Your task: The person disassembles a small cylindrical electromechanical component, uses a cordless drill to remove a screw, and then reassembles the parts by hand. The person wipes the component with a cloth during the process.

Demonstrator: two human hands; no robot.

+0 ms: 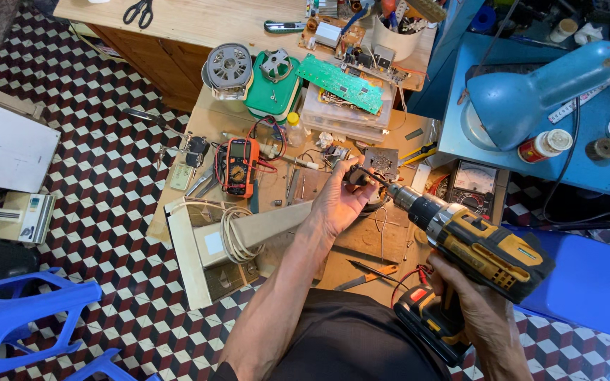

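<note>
My right hand (481, 307) grips the handle of a yellow and black cordless drill (485, 250), whose bit points up and left toward a small dark part (356, 177). My left hand (339, 201) is closed around that dark part and holds it over a low wooden workbench (213, 120). The drill's tip meets the part at my left fingers. A small metal plate (381, 162) lies just behind the part.
An orange multimeter (239, 166) with red leads, a green circuit board (340, 83) on clear plastic boxes, a motor (229, 67), a beige unit with a coiled white cord (233, 233), an analog meter (476, 185), a blue lamp (538, 92) and blue stools (8, 314) surround me.
</note>
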